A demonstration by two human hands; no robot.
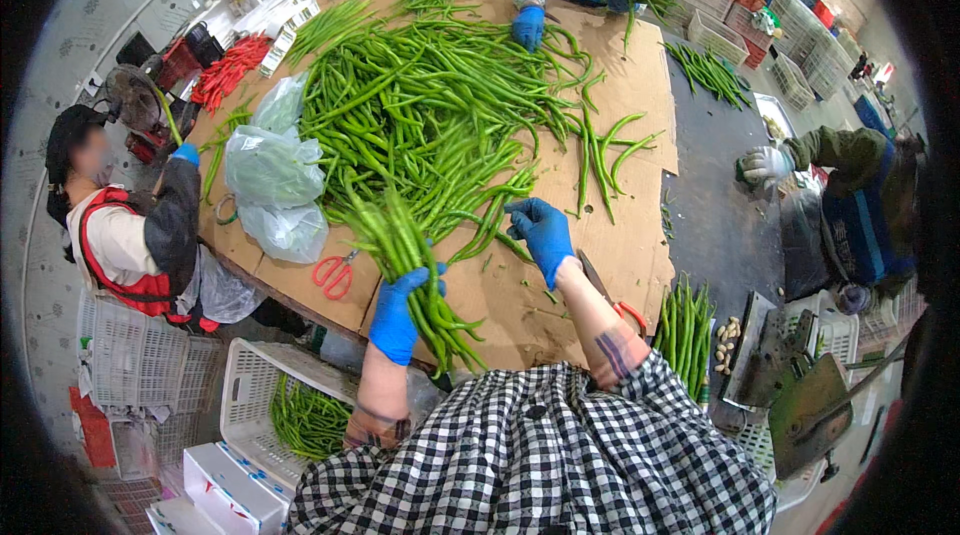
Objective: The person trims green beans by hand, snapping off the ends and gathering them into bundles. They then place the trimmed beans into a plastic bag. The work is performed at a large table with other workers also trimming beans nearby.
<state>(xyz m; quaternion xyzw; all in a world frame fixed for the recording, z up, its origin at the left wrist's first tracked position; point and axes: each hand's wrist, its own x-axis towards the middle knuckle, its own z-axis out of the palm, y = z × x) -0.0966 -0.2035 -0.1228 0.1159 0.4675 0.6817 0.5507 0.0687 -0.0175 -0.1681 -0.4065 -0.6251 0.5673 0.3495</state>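
Observation:
My left hand [397, 313], in a blue glove, is closed around a bundle of long green chili peppers [409, 250] above the near edge of the table. The bundle's far end is blurred. My right hand [541, 233], also blue-gloved, hovers right of the bundle with its fingers bent and apart, nothing visible between them. Just beyond both hands spreads a large heap of green chili peppers [420, 99] on the cardboard-covered tabletop [637, 84]. Several loose peppers [600, 160] lie to the right of the heap.
Red-handled scissors [334, 276] lie left of my left hand; another pair [631, 316] lies by my right forearm. Plastic bags [274, 167] stand left of the heap. A pepper-filled crate [247, 392] sits below left. Co-workers' hands [529, 28] work around the table.

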